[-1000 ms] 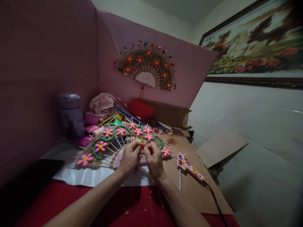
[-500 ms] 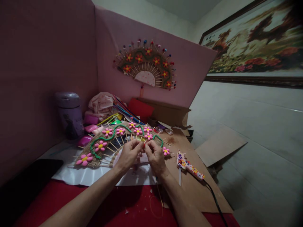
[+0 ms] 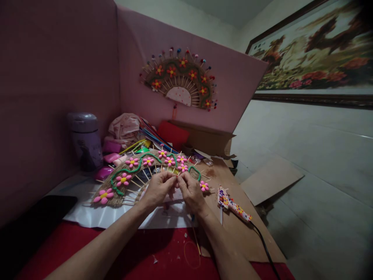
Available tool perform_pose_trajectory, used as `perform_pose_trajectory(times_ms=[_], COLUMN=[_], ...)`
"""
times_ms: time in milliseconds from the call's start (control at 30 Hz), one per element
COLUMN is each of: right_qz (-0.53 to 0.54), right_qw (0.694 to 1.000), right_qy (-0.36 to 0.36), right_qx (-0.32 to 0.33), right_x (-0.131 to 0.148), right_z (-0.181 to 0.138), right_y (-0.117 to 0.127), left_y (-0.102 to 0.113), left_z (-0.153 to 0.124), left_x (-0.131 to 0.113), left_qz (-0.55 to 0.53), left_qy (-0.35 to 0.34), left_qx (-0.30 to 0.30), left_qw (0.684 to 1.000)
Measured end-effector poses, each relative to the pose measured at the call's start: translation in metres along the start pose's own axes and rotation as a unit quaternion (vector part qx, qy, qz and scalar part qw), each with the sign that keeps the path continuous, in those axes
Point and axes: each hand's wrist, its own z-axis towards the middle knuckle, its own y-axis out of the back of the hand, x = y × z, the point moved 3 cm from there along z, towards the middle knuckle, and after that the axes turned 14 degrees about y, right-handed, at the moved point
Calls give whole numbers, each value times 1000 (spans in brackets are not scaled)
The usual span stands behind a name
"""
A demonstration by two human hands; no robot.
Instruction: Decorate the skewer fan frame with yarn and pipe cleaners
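My left hand [image 3: 159,188] and my right hand [image 3: 190,190] meet at the fingertips, both closed in a pinch above the lower middle of a fan [image 3: 116,198]. What sits between the fingers is too small and hidden to make out. The fan has a twine-wrapped band on thin sticks, pink flowers [image 3: 124,179] with yellow centres, and a wavy green cord [image 3: 132,170]. Its pale base is partly covered by my hands. Below my right wrist, a thin stick [image 3: 196,242] lies near a loop of thin thread [image 3: 185,254].
A flower-patterned glue gun [image 3: 234,205] lies on cardboard [image 3: 247,245] at the right, its black cord [image 3: 262,241] trailing forward. A purple tumbler [image 3: 86,146], pink packets [image 3: 111,158] and pipe cleaners [image 3: 157,139] crowd the back left. Another decorated fan [image 3: 180,83] hangs on the pink panel.
Both hands stay almost in place, fingertips still together. The small red bit that showed between them earlier is now out of sight.
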Motion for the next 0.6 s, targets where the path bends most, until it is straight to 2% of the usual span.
perform_pose_trajectory(times_ms=[233,600], right_qz=[-32,-6], right_qw=[999,1000], right_qy=[-8,15], right_qx=[21,26], right_x=[0,2], right_z=[1,-1], right_y=[1,0], left_y=[-1,0], left_z=[-2,0], left_x=[-2,0], left_qz=[15,17], left_qy=[5,-16], left_qx=[4,5], left_qw=[1000,1000])
